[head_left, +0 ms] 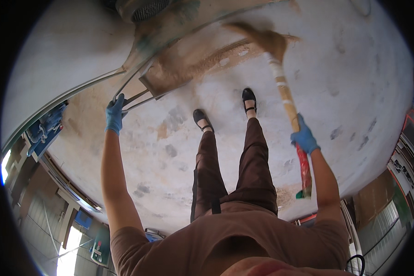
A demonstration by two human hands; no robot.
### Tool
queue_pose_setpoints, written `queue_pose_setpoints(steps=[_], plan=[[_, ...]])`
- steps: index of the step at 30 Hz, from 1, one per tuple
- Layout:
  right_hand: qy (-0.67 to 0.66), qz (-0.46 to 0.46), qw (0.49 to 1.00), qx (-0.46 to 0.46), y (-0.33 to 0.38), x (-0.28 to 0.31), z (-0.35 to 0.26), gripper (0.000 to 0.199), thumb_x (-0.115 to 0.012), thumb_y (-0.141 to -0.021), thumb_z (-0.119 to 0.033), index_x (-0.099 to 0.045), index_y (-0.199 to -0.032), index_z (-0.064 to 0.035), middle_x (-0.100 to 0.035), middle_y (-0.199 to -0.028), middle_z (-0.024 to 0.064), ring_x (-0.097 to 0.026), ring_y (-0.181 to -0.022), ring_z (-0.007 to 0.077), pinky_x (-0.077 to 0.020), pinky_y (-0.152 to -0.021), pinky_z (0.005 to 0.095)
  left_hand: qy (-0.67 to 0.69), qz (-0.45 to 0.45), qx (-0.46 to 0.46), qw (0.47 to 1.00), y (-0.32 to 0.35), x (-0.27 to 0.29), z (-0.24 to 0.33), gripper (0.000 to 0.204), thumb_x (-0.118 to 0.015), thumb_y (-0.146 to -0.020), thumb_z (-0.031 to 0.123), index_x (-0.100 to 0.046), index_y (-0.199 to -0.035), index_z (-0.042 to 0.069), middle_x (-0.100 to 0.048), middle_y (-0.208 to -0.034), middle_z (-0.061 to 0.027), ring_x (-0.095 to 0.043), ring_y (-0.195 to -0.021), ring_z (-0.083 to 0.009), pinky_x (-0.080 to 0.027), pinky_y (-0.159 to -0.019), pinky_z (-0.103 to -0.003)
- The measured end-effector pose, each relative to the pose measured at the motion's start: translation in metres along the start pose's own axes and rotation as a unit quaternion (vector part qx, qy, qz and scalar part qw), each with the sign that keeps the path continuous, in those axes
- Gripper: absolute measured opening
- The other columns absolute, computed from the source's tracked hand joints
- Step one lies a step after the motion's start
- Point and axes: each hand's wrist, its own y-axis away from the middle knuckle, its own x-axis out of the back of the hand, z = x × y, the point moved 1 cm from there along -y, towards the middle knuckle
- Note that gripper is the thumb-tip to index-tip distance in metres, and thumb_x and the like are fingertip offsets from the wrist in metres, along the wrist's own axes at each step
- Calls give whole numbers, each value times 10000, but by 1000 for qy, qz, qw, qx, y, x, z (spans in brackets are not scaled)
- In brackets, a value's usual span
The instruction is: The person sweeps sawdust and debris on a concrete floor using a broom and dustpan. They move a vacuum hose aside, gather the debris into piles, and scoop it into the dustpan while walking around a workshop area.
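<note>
My left hand, in a blue glove, is closed round the metal bar handle of a dustpan. The pan rests at floor level beside brown dust, left of my feet. My right hand, gloved in blue too, grips the long shaft of a broom. Pale tape bands wrap the upper shaft, and its near end is red with a green tip. The broom's brown head is blurred, over the floor ahead of my right foot.
Pale, stained floor spreads around my black shoes. A strip of brown dust lies ahead. At left curves a large pale surface with a metal edge; a dark ribbed machine part sits at the top. Blue items lie far left.
</note>
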Motion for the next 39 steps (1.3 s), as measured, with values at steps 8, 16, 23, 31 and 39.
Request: queue_pose_setpoints(steps=[8,16,23,31,39], plan=[[-173,17,984,30,-165,35,4,484,-615,-727,-4,-441,-1173,-75,-578,-649,108,-573,-497,217,-491,-452,351,-149,13,-93,984,-12,25,-18,422,-705,-883,446,-719,-874,24,-658,-743,-20,-540,-637,-98,-418,-596,-255],[-224,-128,964,-58,-133,-163,-18,852,-624,-715,50,-146,-1405,-97,-566,-796,139,-605,-608,252,-540,-530,391,-188,5,-127,974,2,34,-34,490,-676,-895,481,-709,-847,-5,-664,-719,-44,-596,-618,-112,-464,-579,-273],[-171,-287,938,-92,-49,-284,-68,901,-616,-739,49,-45,-1428,-53,-591,-805,195,-642,-605,274,-559,-538,400,41,29,-112,992,6,43,-80,503,-679,-903,470,-685,-923,-33,-673,-762,-56,-642,-685,-122,-493,-581,-254],[-170,-444,876,-84,-9,-368,-124,553,-631,-757,-5,-374,-1245,34,-610,-708,146,-610,-548,235,-520,-511,344,-114,20,-146,982,-10,57,-86,599,-667,-845,591,-690,-795,-6,-667,-692,-83,-615,-660,-151,-484,-627,-315],[-211,-540,808,-109,-1,-393,-169,208,-602,-866,-152,-601,-801,46,-620,-655,112,-585,-516,157,-504,-505,262,-145,-20,-127,981,1,68,-86,484,-709,-876,478,-690,-941,-1,-696,-815,-46,-601,-725,-95,-467,-686,-239]])
